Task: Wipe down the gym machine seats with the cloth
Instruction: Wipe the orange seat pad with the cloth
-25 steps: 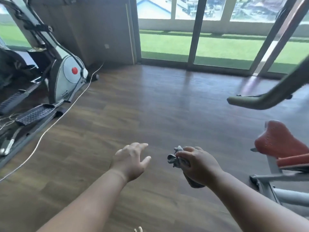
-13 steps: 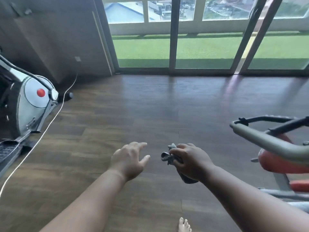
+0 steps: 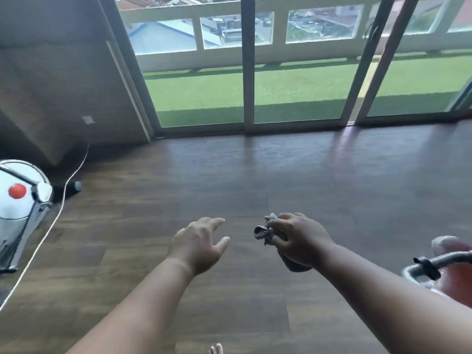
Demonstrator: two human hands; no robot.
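Right hand (image 3: 300,241) grips a bunched grey cloth (image 3: 265,232), fingers curled round it, held above the wooden floor (image 3: 255,175). Left hand (image 3: 200,242) beside it, fingers relaxed and spread, holding nothing. Red seat (image 3: 452,282) with grey handlebar (image 3: 439,263) at far right edge, apart from the cloth. White exercise machine (image 3: 18,208) at left.

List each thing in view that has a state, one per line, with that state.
left hand: open, fingers spread, holding nothing
right hand: gripping the cloth
cloth: bunched up, held above the floor, touching no seat
red seat: at the right edge, partly hidden by a grey bar, not being wiped
white cable: trailing loose across the floor
sliding glass doors: cannot tell whether fully closed
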